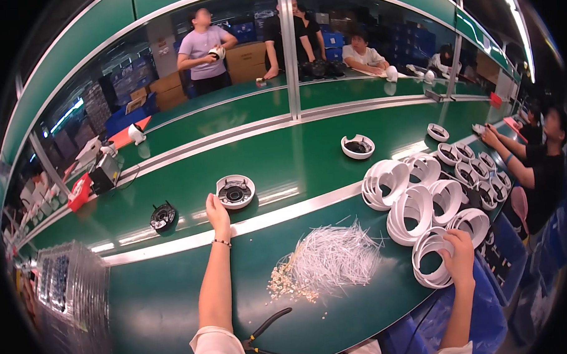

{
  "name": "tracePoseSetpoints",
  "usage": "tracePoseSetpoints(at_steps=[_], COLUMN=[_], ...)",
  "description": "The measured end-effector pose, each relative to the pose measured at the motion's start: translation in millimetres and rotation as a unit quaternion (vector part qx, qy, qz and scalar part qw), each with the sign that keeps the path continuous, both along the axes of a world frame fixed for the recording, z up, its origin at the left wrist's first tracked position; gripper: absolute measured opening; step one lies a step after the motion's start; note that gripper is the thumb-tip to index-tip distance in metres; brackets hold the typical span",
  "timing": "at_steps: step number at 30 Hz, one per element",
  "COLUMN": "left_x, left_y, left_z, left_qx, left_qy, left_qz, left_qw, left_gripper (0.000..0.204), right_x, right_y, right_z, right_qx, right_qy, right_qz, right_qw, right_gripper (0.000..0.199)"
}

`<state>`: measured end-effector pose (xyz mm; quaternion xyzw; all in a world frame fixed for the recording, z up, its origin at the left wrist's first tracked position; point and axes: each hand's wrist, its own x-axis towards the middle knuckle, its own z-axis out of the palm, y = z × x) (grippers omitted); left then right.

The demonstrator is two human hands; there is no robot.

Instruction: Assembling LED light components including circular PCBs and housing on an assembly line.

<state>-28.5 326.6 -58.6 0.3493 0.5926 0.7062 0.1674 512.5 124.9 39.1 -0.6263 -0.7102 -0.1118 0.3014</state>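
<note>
On the green conveyor stands a round white housing (246, 204) with a black part inside it. My left hand (217, 215) is at its lower left rim, fingers stretched out and seemingly grasping nothing; whether they touch the rim is unclear. A loose black round part (163, 217) lies farther left on the conveyor. At the right of the bench, my right hand (460, 256) is closed on the edge of a white plastic ring (422, 269) in a nested stack. More stacks of white rings (409, 213) stand beside and behind it.
Cut white strips (339, 256) and small beige bits (287, 286) lie heaped mid-bench. Pliers (263, 324) lie near the front edge. Clear plastic trays (69, 290) are stacked left. Several filled housings (467, 173) stand at right, near a co-worker (539, 162). Blue bins (481, 301) sit below.
</note>
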Motion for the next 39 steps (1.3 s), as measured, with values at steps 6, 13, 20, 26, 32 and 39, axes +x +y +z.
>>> tracePoseSetpoints(at_steps=[6,13,20,26,32,39], left_x=[8,12,7,36,107,128], left_y=[-17,-10,-20,-32,-135,-163], left_z=[14,11,13,42,137,130], left_qx=[0.075,0.109,0.111,0.194,0.26,0.057], left_qy=[0.058,0.125,0.133,0.109,0.225,0.215], left_qz=[0.053,0.064,0.067,-0.047,-0.242,-0.348], left_qw=[0.994,0.984,0.983,0.974,0.907,0.911], left_gripper=[0.034,0.03,0.03,0.032,0.04,0.067], right_x=[6,22,-23,-137,-193,-177], right_y=[25,47,8,2,67,83], right_z=[0,15,73,68,-9,-28], right_qx=[0.032,0.001,0.169,0.118,-0.04,-0.081], right_qy=[-0.022,0.02,0.072,0.226,0.457,0.496], right_qz=[0.034,0.063,-0.002,0.116,0.295,0.292], right_qw=[0.999,0.998,0.983,0.96,0.838,0.814], right_gripper=[0.04,0.014,0.018,0.029,0.025,0.023])
